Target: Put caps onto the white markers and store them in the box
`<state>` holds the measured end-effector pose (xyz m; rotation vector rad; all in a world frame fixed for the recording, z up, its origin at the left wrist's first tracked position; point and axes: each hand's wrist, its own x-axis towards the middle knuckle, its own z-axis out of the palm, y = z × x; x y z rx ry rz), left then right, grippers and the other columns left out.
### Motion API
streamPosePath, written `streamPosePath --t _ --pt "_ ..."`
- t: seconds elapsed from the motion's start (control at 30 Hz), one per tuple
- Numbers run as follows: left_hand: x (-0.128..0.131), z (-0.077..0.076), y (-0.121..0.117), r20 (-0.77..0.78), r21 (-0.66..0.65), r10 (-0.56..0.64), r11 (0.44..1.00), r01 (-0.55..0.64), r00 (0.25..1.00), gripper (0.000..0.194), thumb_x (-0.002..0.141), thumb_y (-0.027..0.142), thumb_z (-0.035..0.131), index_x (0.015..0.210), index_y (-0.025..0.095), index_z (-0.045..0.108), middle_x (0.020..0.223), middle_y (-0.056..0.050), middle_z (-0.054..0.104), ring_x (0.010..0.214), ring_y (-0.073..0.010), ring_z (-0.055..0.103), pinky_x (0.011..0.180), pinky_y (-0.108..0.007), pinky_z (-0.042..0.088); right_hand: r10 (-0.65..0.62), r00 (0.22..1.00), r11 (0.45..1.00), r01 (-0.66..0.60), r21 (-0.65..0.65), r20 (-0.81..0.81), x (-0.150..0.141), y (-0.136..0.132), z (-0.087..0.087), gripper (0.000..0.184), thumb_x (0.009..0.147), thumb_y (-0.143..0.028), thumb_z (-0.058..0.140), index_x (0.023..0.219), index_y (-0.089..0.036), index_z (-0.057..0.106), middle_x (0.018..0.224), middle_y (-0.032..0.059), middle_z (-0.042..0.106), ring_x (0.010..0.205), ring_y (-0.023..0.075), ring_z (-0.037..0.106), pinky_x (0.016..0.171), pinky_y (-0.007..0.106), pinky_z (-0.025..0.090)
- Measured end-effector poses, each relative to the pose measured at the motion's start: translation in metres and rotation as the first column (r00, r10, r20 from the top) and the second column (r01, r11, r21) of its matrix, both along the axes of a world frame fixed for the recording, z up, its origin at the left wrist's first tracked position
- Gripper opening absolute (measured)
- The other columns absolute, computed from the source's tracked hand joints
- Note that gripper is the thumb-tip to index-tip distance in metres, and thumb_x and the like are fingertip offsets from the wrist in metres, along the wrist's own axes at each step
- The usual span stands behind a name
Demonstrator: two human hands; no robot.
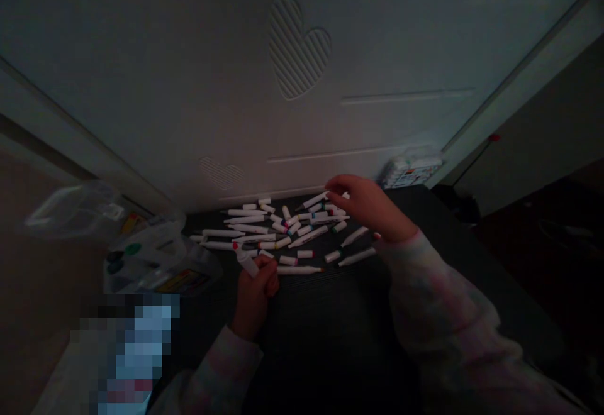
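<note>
Several white markers point(264, 229) with coloured caps lie scattered on a dark mat point(330, 314) in front of a white panel. My left hand point(257, 292) is closed around one white marker point(245, 260), held near the left of the pile. Over the right part of the pile reaches my right hand point(365, 204), palm down with the fingers curled; its fingertips touch a marker point(315, 200) at the back. Whether it grips that marker is unclear in the dim light.
A clear plastic box point(155, 258) with coloured items stands at the left, its lid point(70, 210) lying further left. A case of markers point(410, 170) leans at the panel's foot on the right. The white panel point(302, 75) with heart reliefs closes off the back.
</note>
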<state>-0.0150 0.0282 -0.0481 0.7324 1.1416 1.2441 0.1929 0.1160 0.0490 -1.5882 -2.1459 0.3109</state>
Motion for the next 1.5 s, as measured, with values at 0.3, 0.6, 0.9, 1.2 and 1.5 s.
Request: streamPosePath --t 0.3,0.6,0.9,1.2,1.5 --pt "0.0 0.0 0.0 -0.022 -0.027 0.012 1.0 -0.012 1.0 0.026 0.064 0.03 0.061 0.054 0.018 0.04 0.038 0.01 0.029 0.034 -0.0038 0.025 0.037 -0.018 0.02 0.096 0.963 0.977 -0.042 -0.21 0.25 -0.032 0.022 -0.036 0.024 0.088 -0.031 0.051 0.104 -0.016 0.059 0.105 0.0066 0.062 0.092 0.0176 0.06 0.081 0.039 0.049" --pt "-0.001 0.004 -0.001 -0.001 -0.056 0.006 0.998 -0.006 1.0 0.025 0.064 0.029 0.062 0.052 0.018 0.042 0.038 0.01 0.03 0.035 -0.0037 0.026 0.037 -0.018 0.02 0.096 0.898 0.971 0.01 -0.239 0.429 -0.044 0.019 -0.048 0.03 0.087 -0.032 0.051 0.113 -0.016 0.054 0.115 0.0082 0.057 0.098 0.0197 0.058 0.082 0.041 0.048" --pt "-0.001 0.005 -0.002 0.018 -0.06 0.016 0.998 -0.014 1.0 0.026 0.065 0.028 0.062 0.052 0.017 0.042 0.039 0.009 0.031 0.036 -0.0036 0.028 0.038 -0.018 0.02 0.068 0.932 0.973 0.017 -0.232 0.356 -0.045 0.021 -0.053 0.03 0.087 -0.032 0.052 0.112 -0.016 0.055 0.114 0.008 0.057 0.097 0.0196 0.058 0.082 0.042 0.048" --pt "0.0 0.003 -0.001 0.034 -0.064 0.03 0.998 -0.028 0.999 0.026 0.063 0.029 0.064 0.052 0.017 0.044 0.037 0.01 0.031 0.034 -0.0029 0.027 0.037 -0.018 0.019 0.179 0.982 0.961 -0.187 -0.204 -0.055 -0.022 0.02 -0.019 0.022 0.082 -0.029 0.056 0.096 -0.014 0.064 0.091 0.0055 0.064 0.081 0.0141 0.057 0.073 0.025 0.043" --pt "0.0 0.003 -0.001 0.04 -0.07 0.032 0.997 -0.029 0.999 0.027 0.061 0.028 0.065 0.051 0.017 0.043 0.037 0.01 0.03 0.034 -0.0026 0.026 0.036 -0.017 0.019 0.372 0.767 0.805 -0.547 -0.23 -0.523 0.0 -0.015 0.033 0.019 0.076 -0.029 0.064 0.088 -0.014 0.06 0.078 -0.0012 0.055 0.069 0.0101 0.047 0.064 0.023 0.038"
